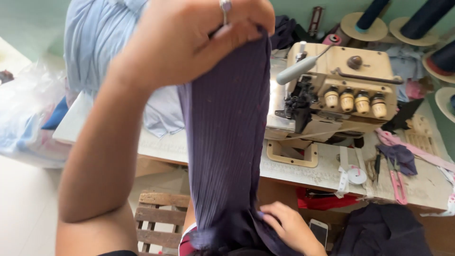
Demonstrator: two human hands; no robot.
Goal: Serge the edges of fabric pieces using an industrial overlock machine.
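Head camera view: a person held a long strip of dark purple ribbed fabric (227, 142) stretched upright in front of a cream overlock sewing machine (332, 95). The left hand (199, 38), raised near the top of the frame and wearing a ring (225, 5), was clenched over the upper end of the cloth, fingers curled down around it. The right hand (286, 223), low in the frame, pinched the cloth's lower edge between fingertips and thumb, close to the person's lap. The fabric hung taut between the two hands, covering the left part of the machine from view.

The machine stood on a pale worktable (303, 170), its four tension knobs (355, 100) in a row along the front and a grey handle (298, 70) jutting from its top. To the right of it on the table lay a white measuring tape (348, 173), pink-handled snips (397, 182) and a strip of pink trim (412, 149). Large spools of dark blue thread (426, 19) stood on round bases behind the machine. A heap of light blue cloth (104, 42) rose at the table's left end, behind the raised arm. Under the table edge sat a smartphone (319, 231), near the right hand, with dark cloth (384, 232) bundled beside it and a wooden crate (161, 218) on the floor at lower left
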